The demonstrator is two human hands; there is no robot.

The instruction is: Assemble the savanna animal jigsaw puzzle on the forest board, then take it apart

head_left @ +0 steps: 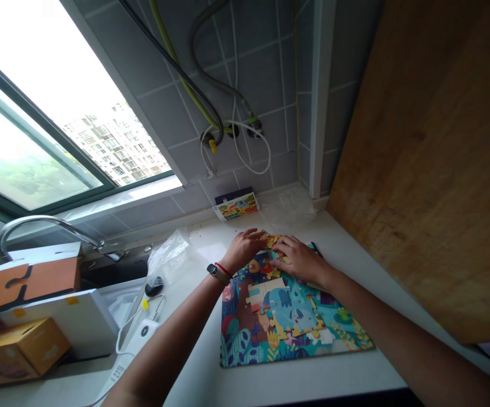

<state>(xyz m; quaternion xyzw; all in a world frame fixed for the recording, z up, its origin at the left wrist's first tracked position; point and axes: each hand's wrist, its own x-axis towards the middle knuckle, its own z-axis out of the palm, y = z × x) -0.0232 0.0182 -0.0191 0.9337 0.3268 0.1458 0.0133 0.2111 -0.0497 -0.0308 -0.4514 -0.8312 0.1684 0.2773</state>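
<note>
counter (194,376), jigsaw (289,322), l hand (245,250), r hand (298,260)

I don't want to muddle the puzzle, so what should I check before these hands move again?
1. Hands on the pieces: ok. The left hand and right hand both touch the yellow puzzle pieces.
2. Those pieces fit their spot: cannot tell. The hands cover much of them.
3. Jigsaw puzzle flat on the white counter: ok.
4. Puzzle all filled in: not ok. Pale gaps show beside the blue elephant.
5. Puzzle box in sight: ok. It sits by the tiled wall with its picture showing.
</note>
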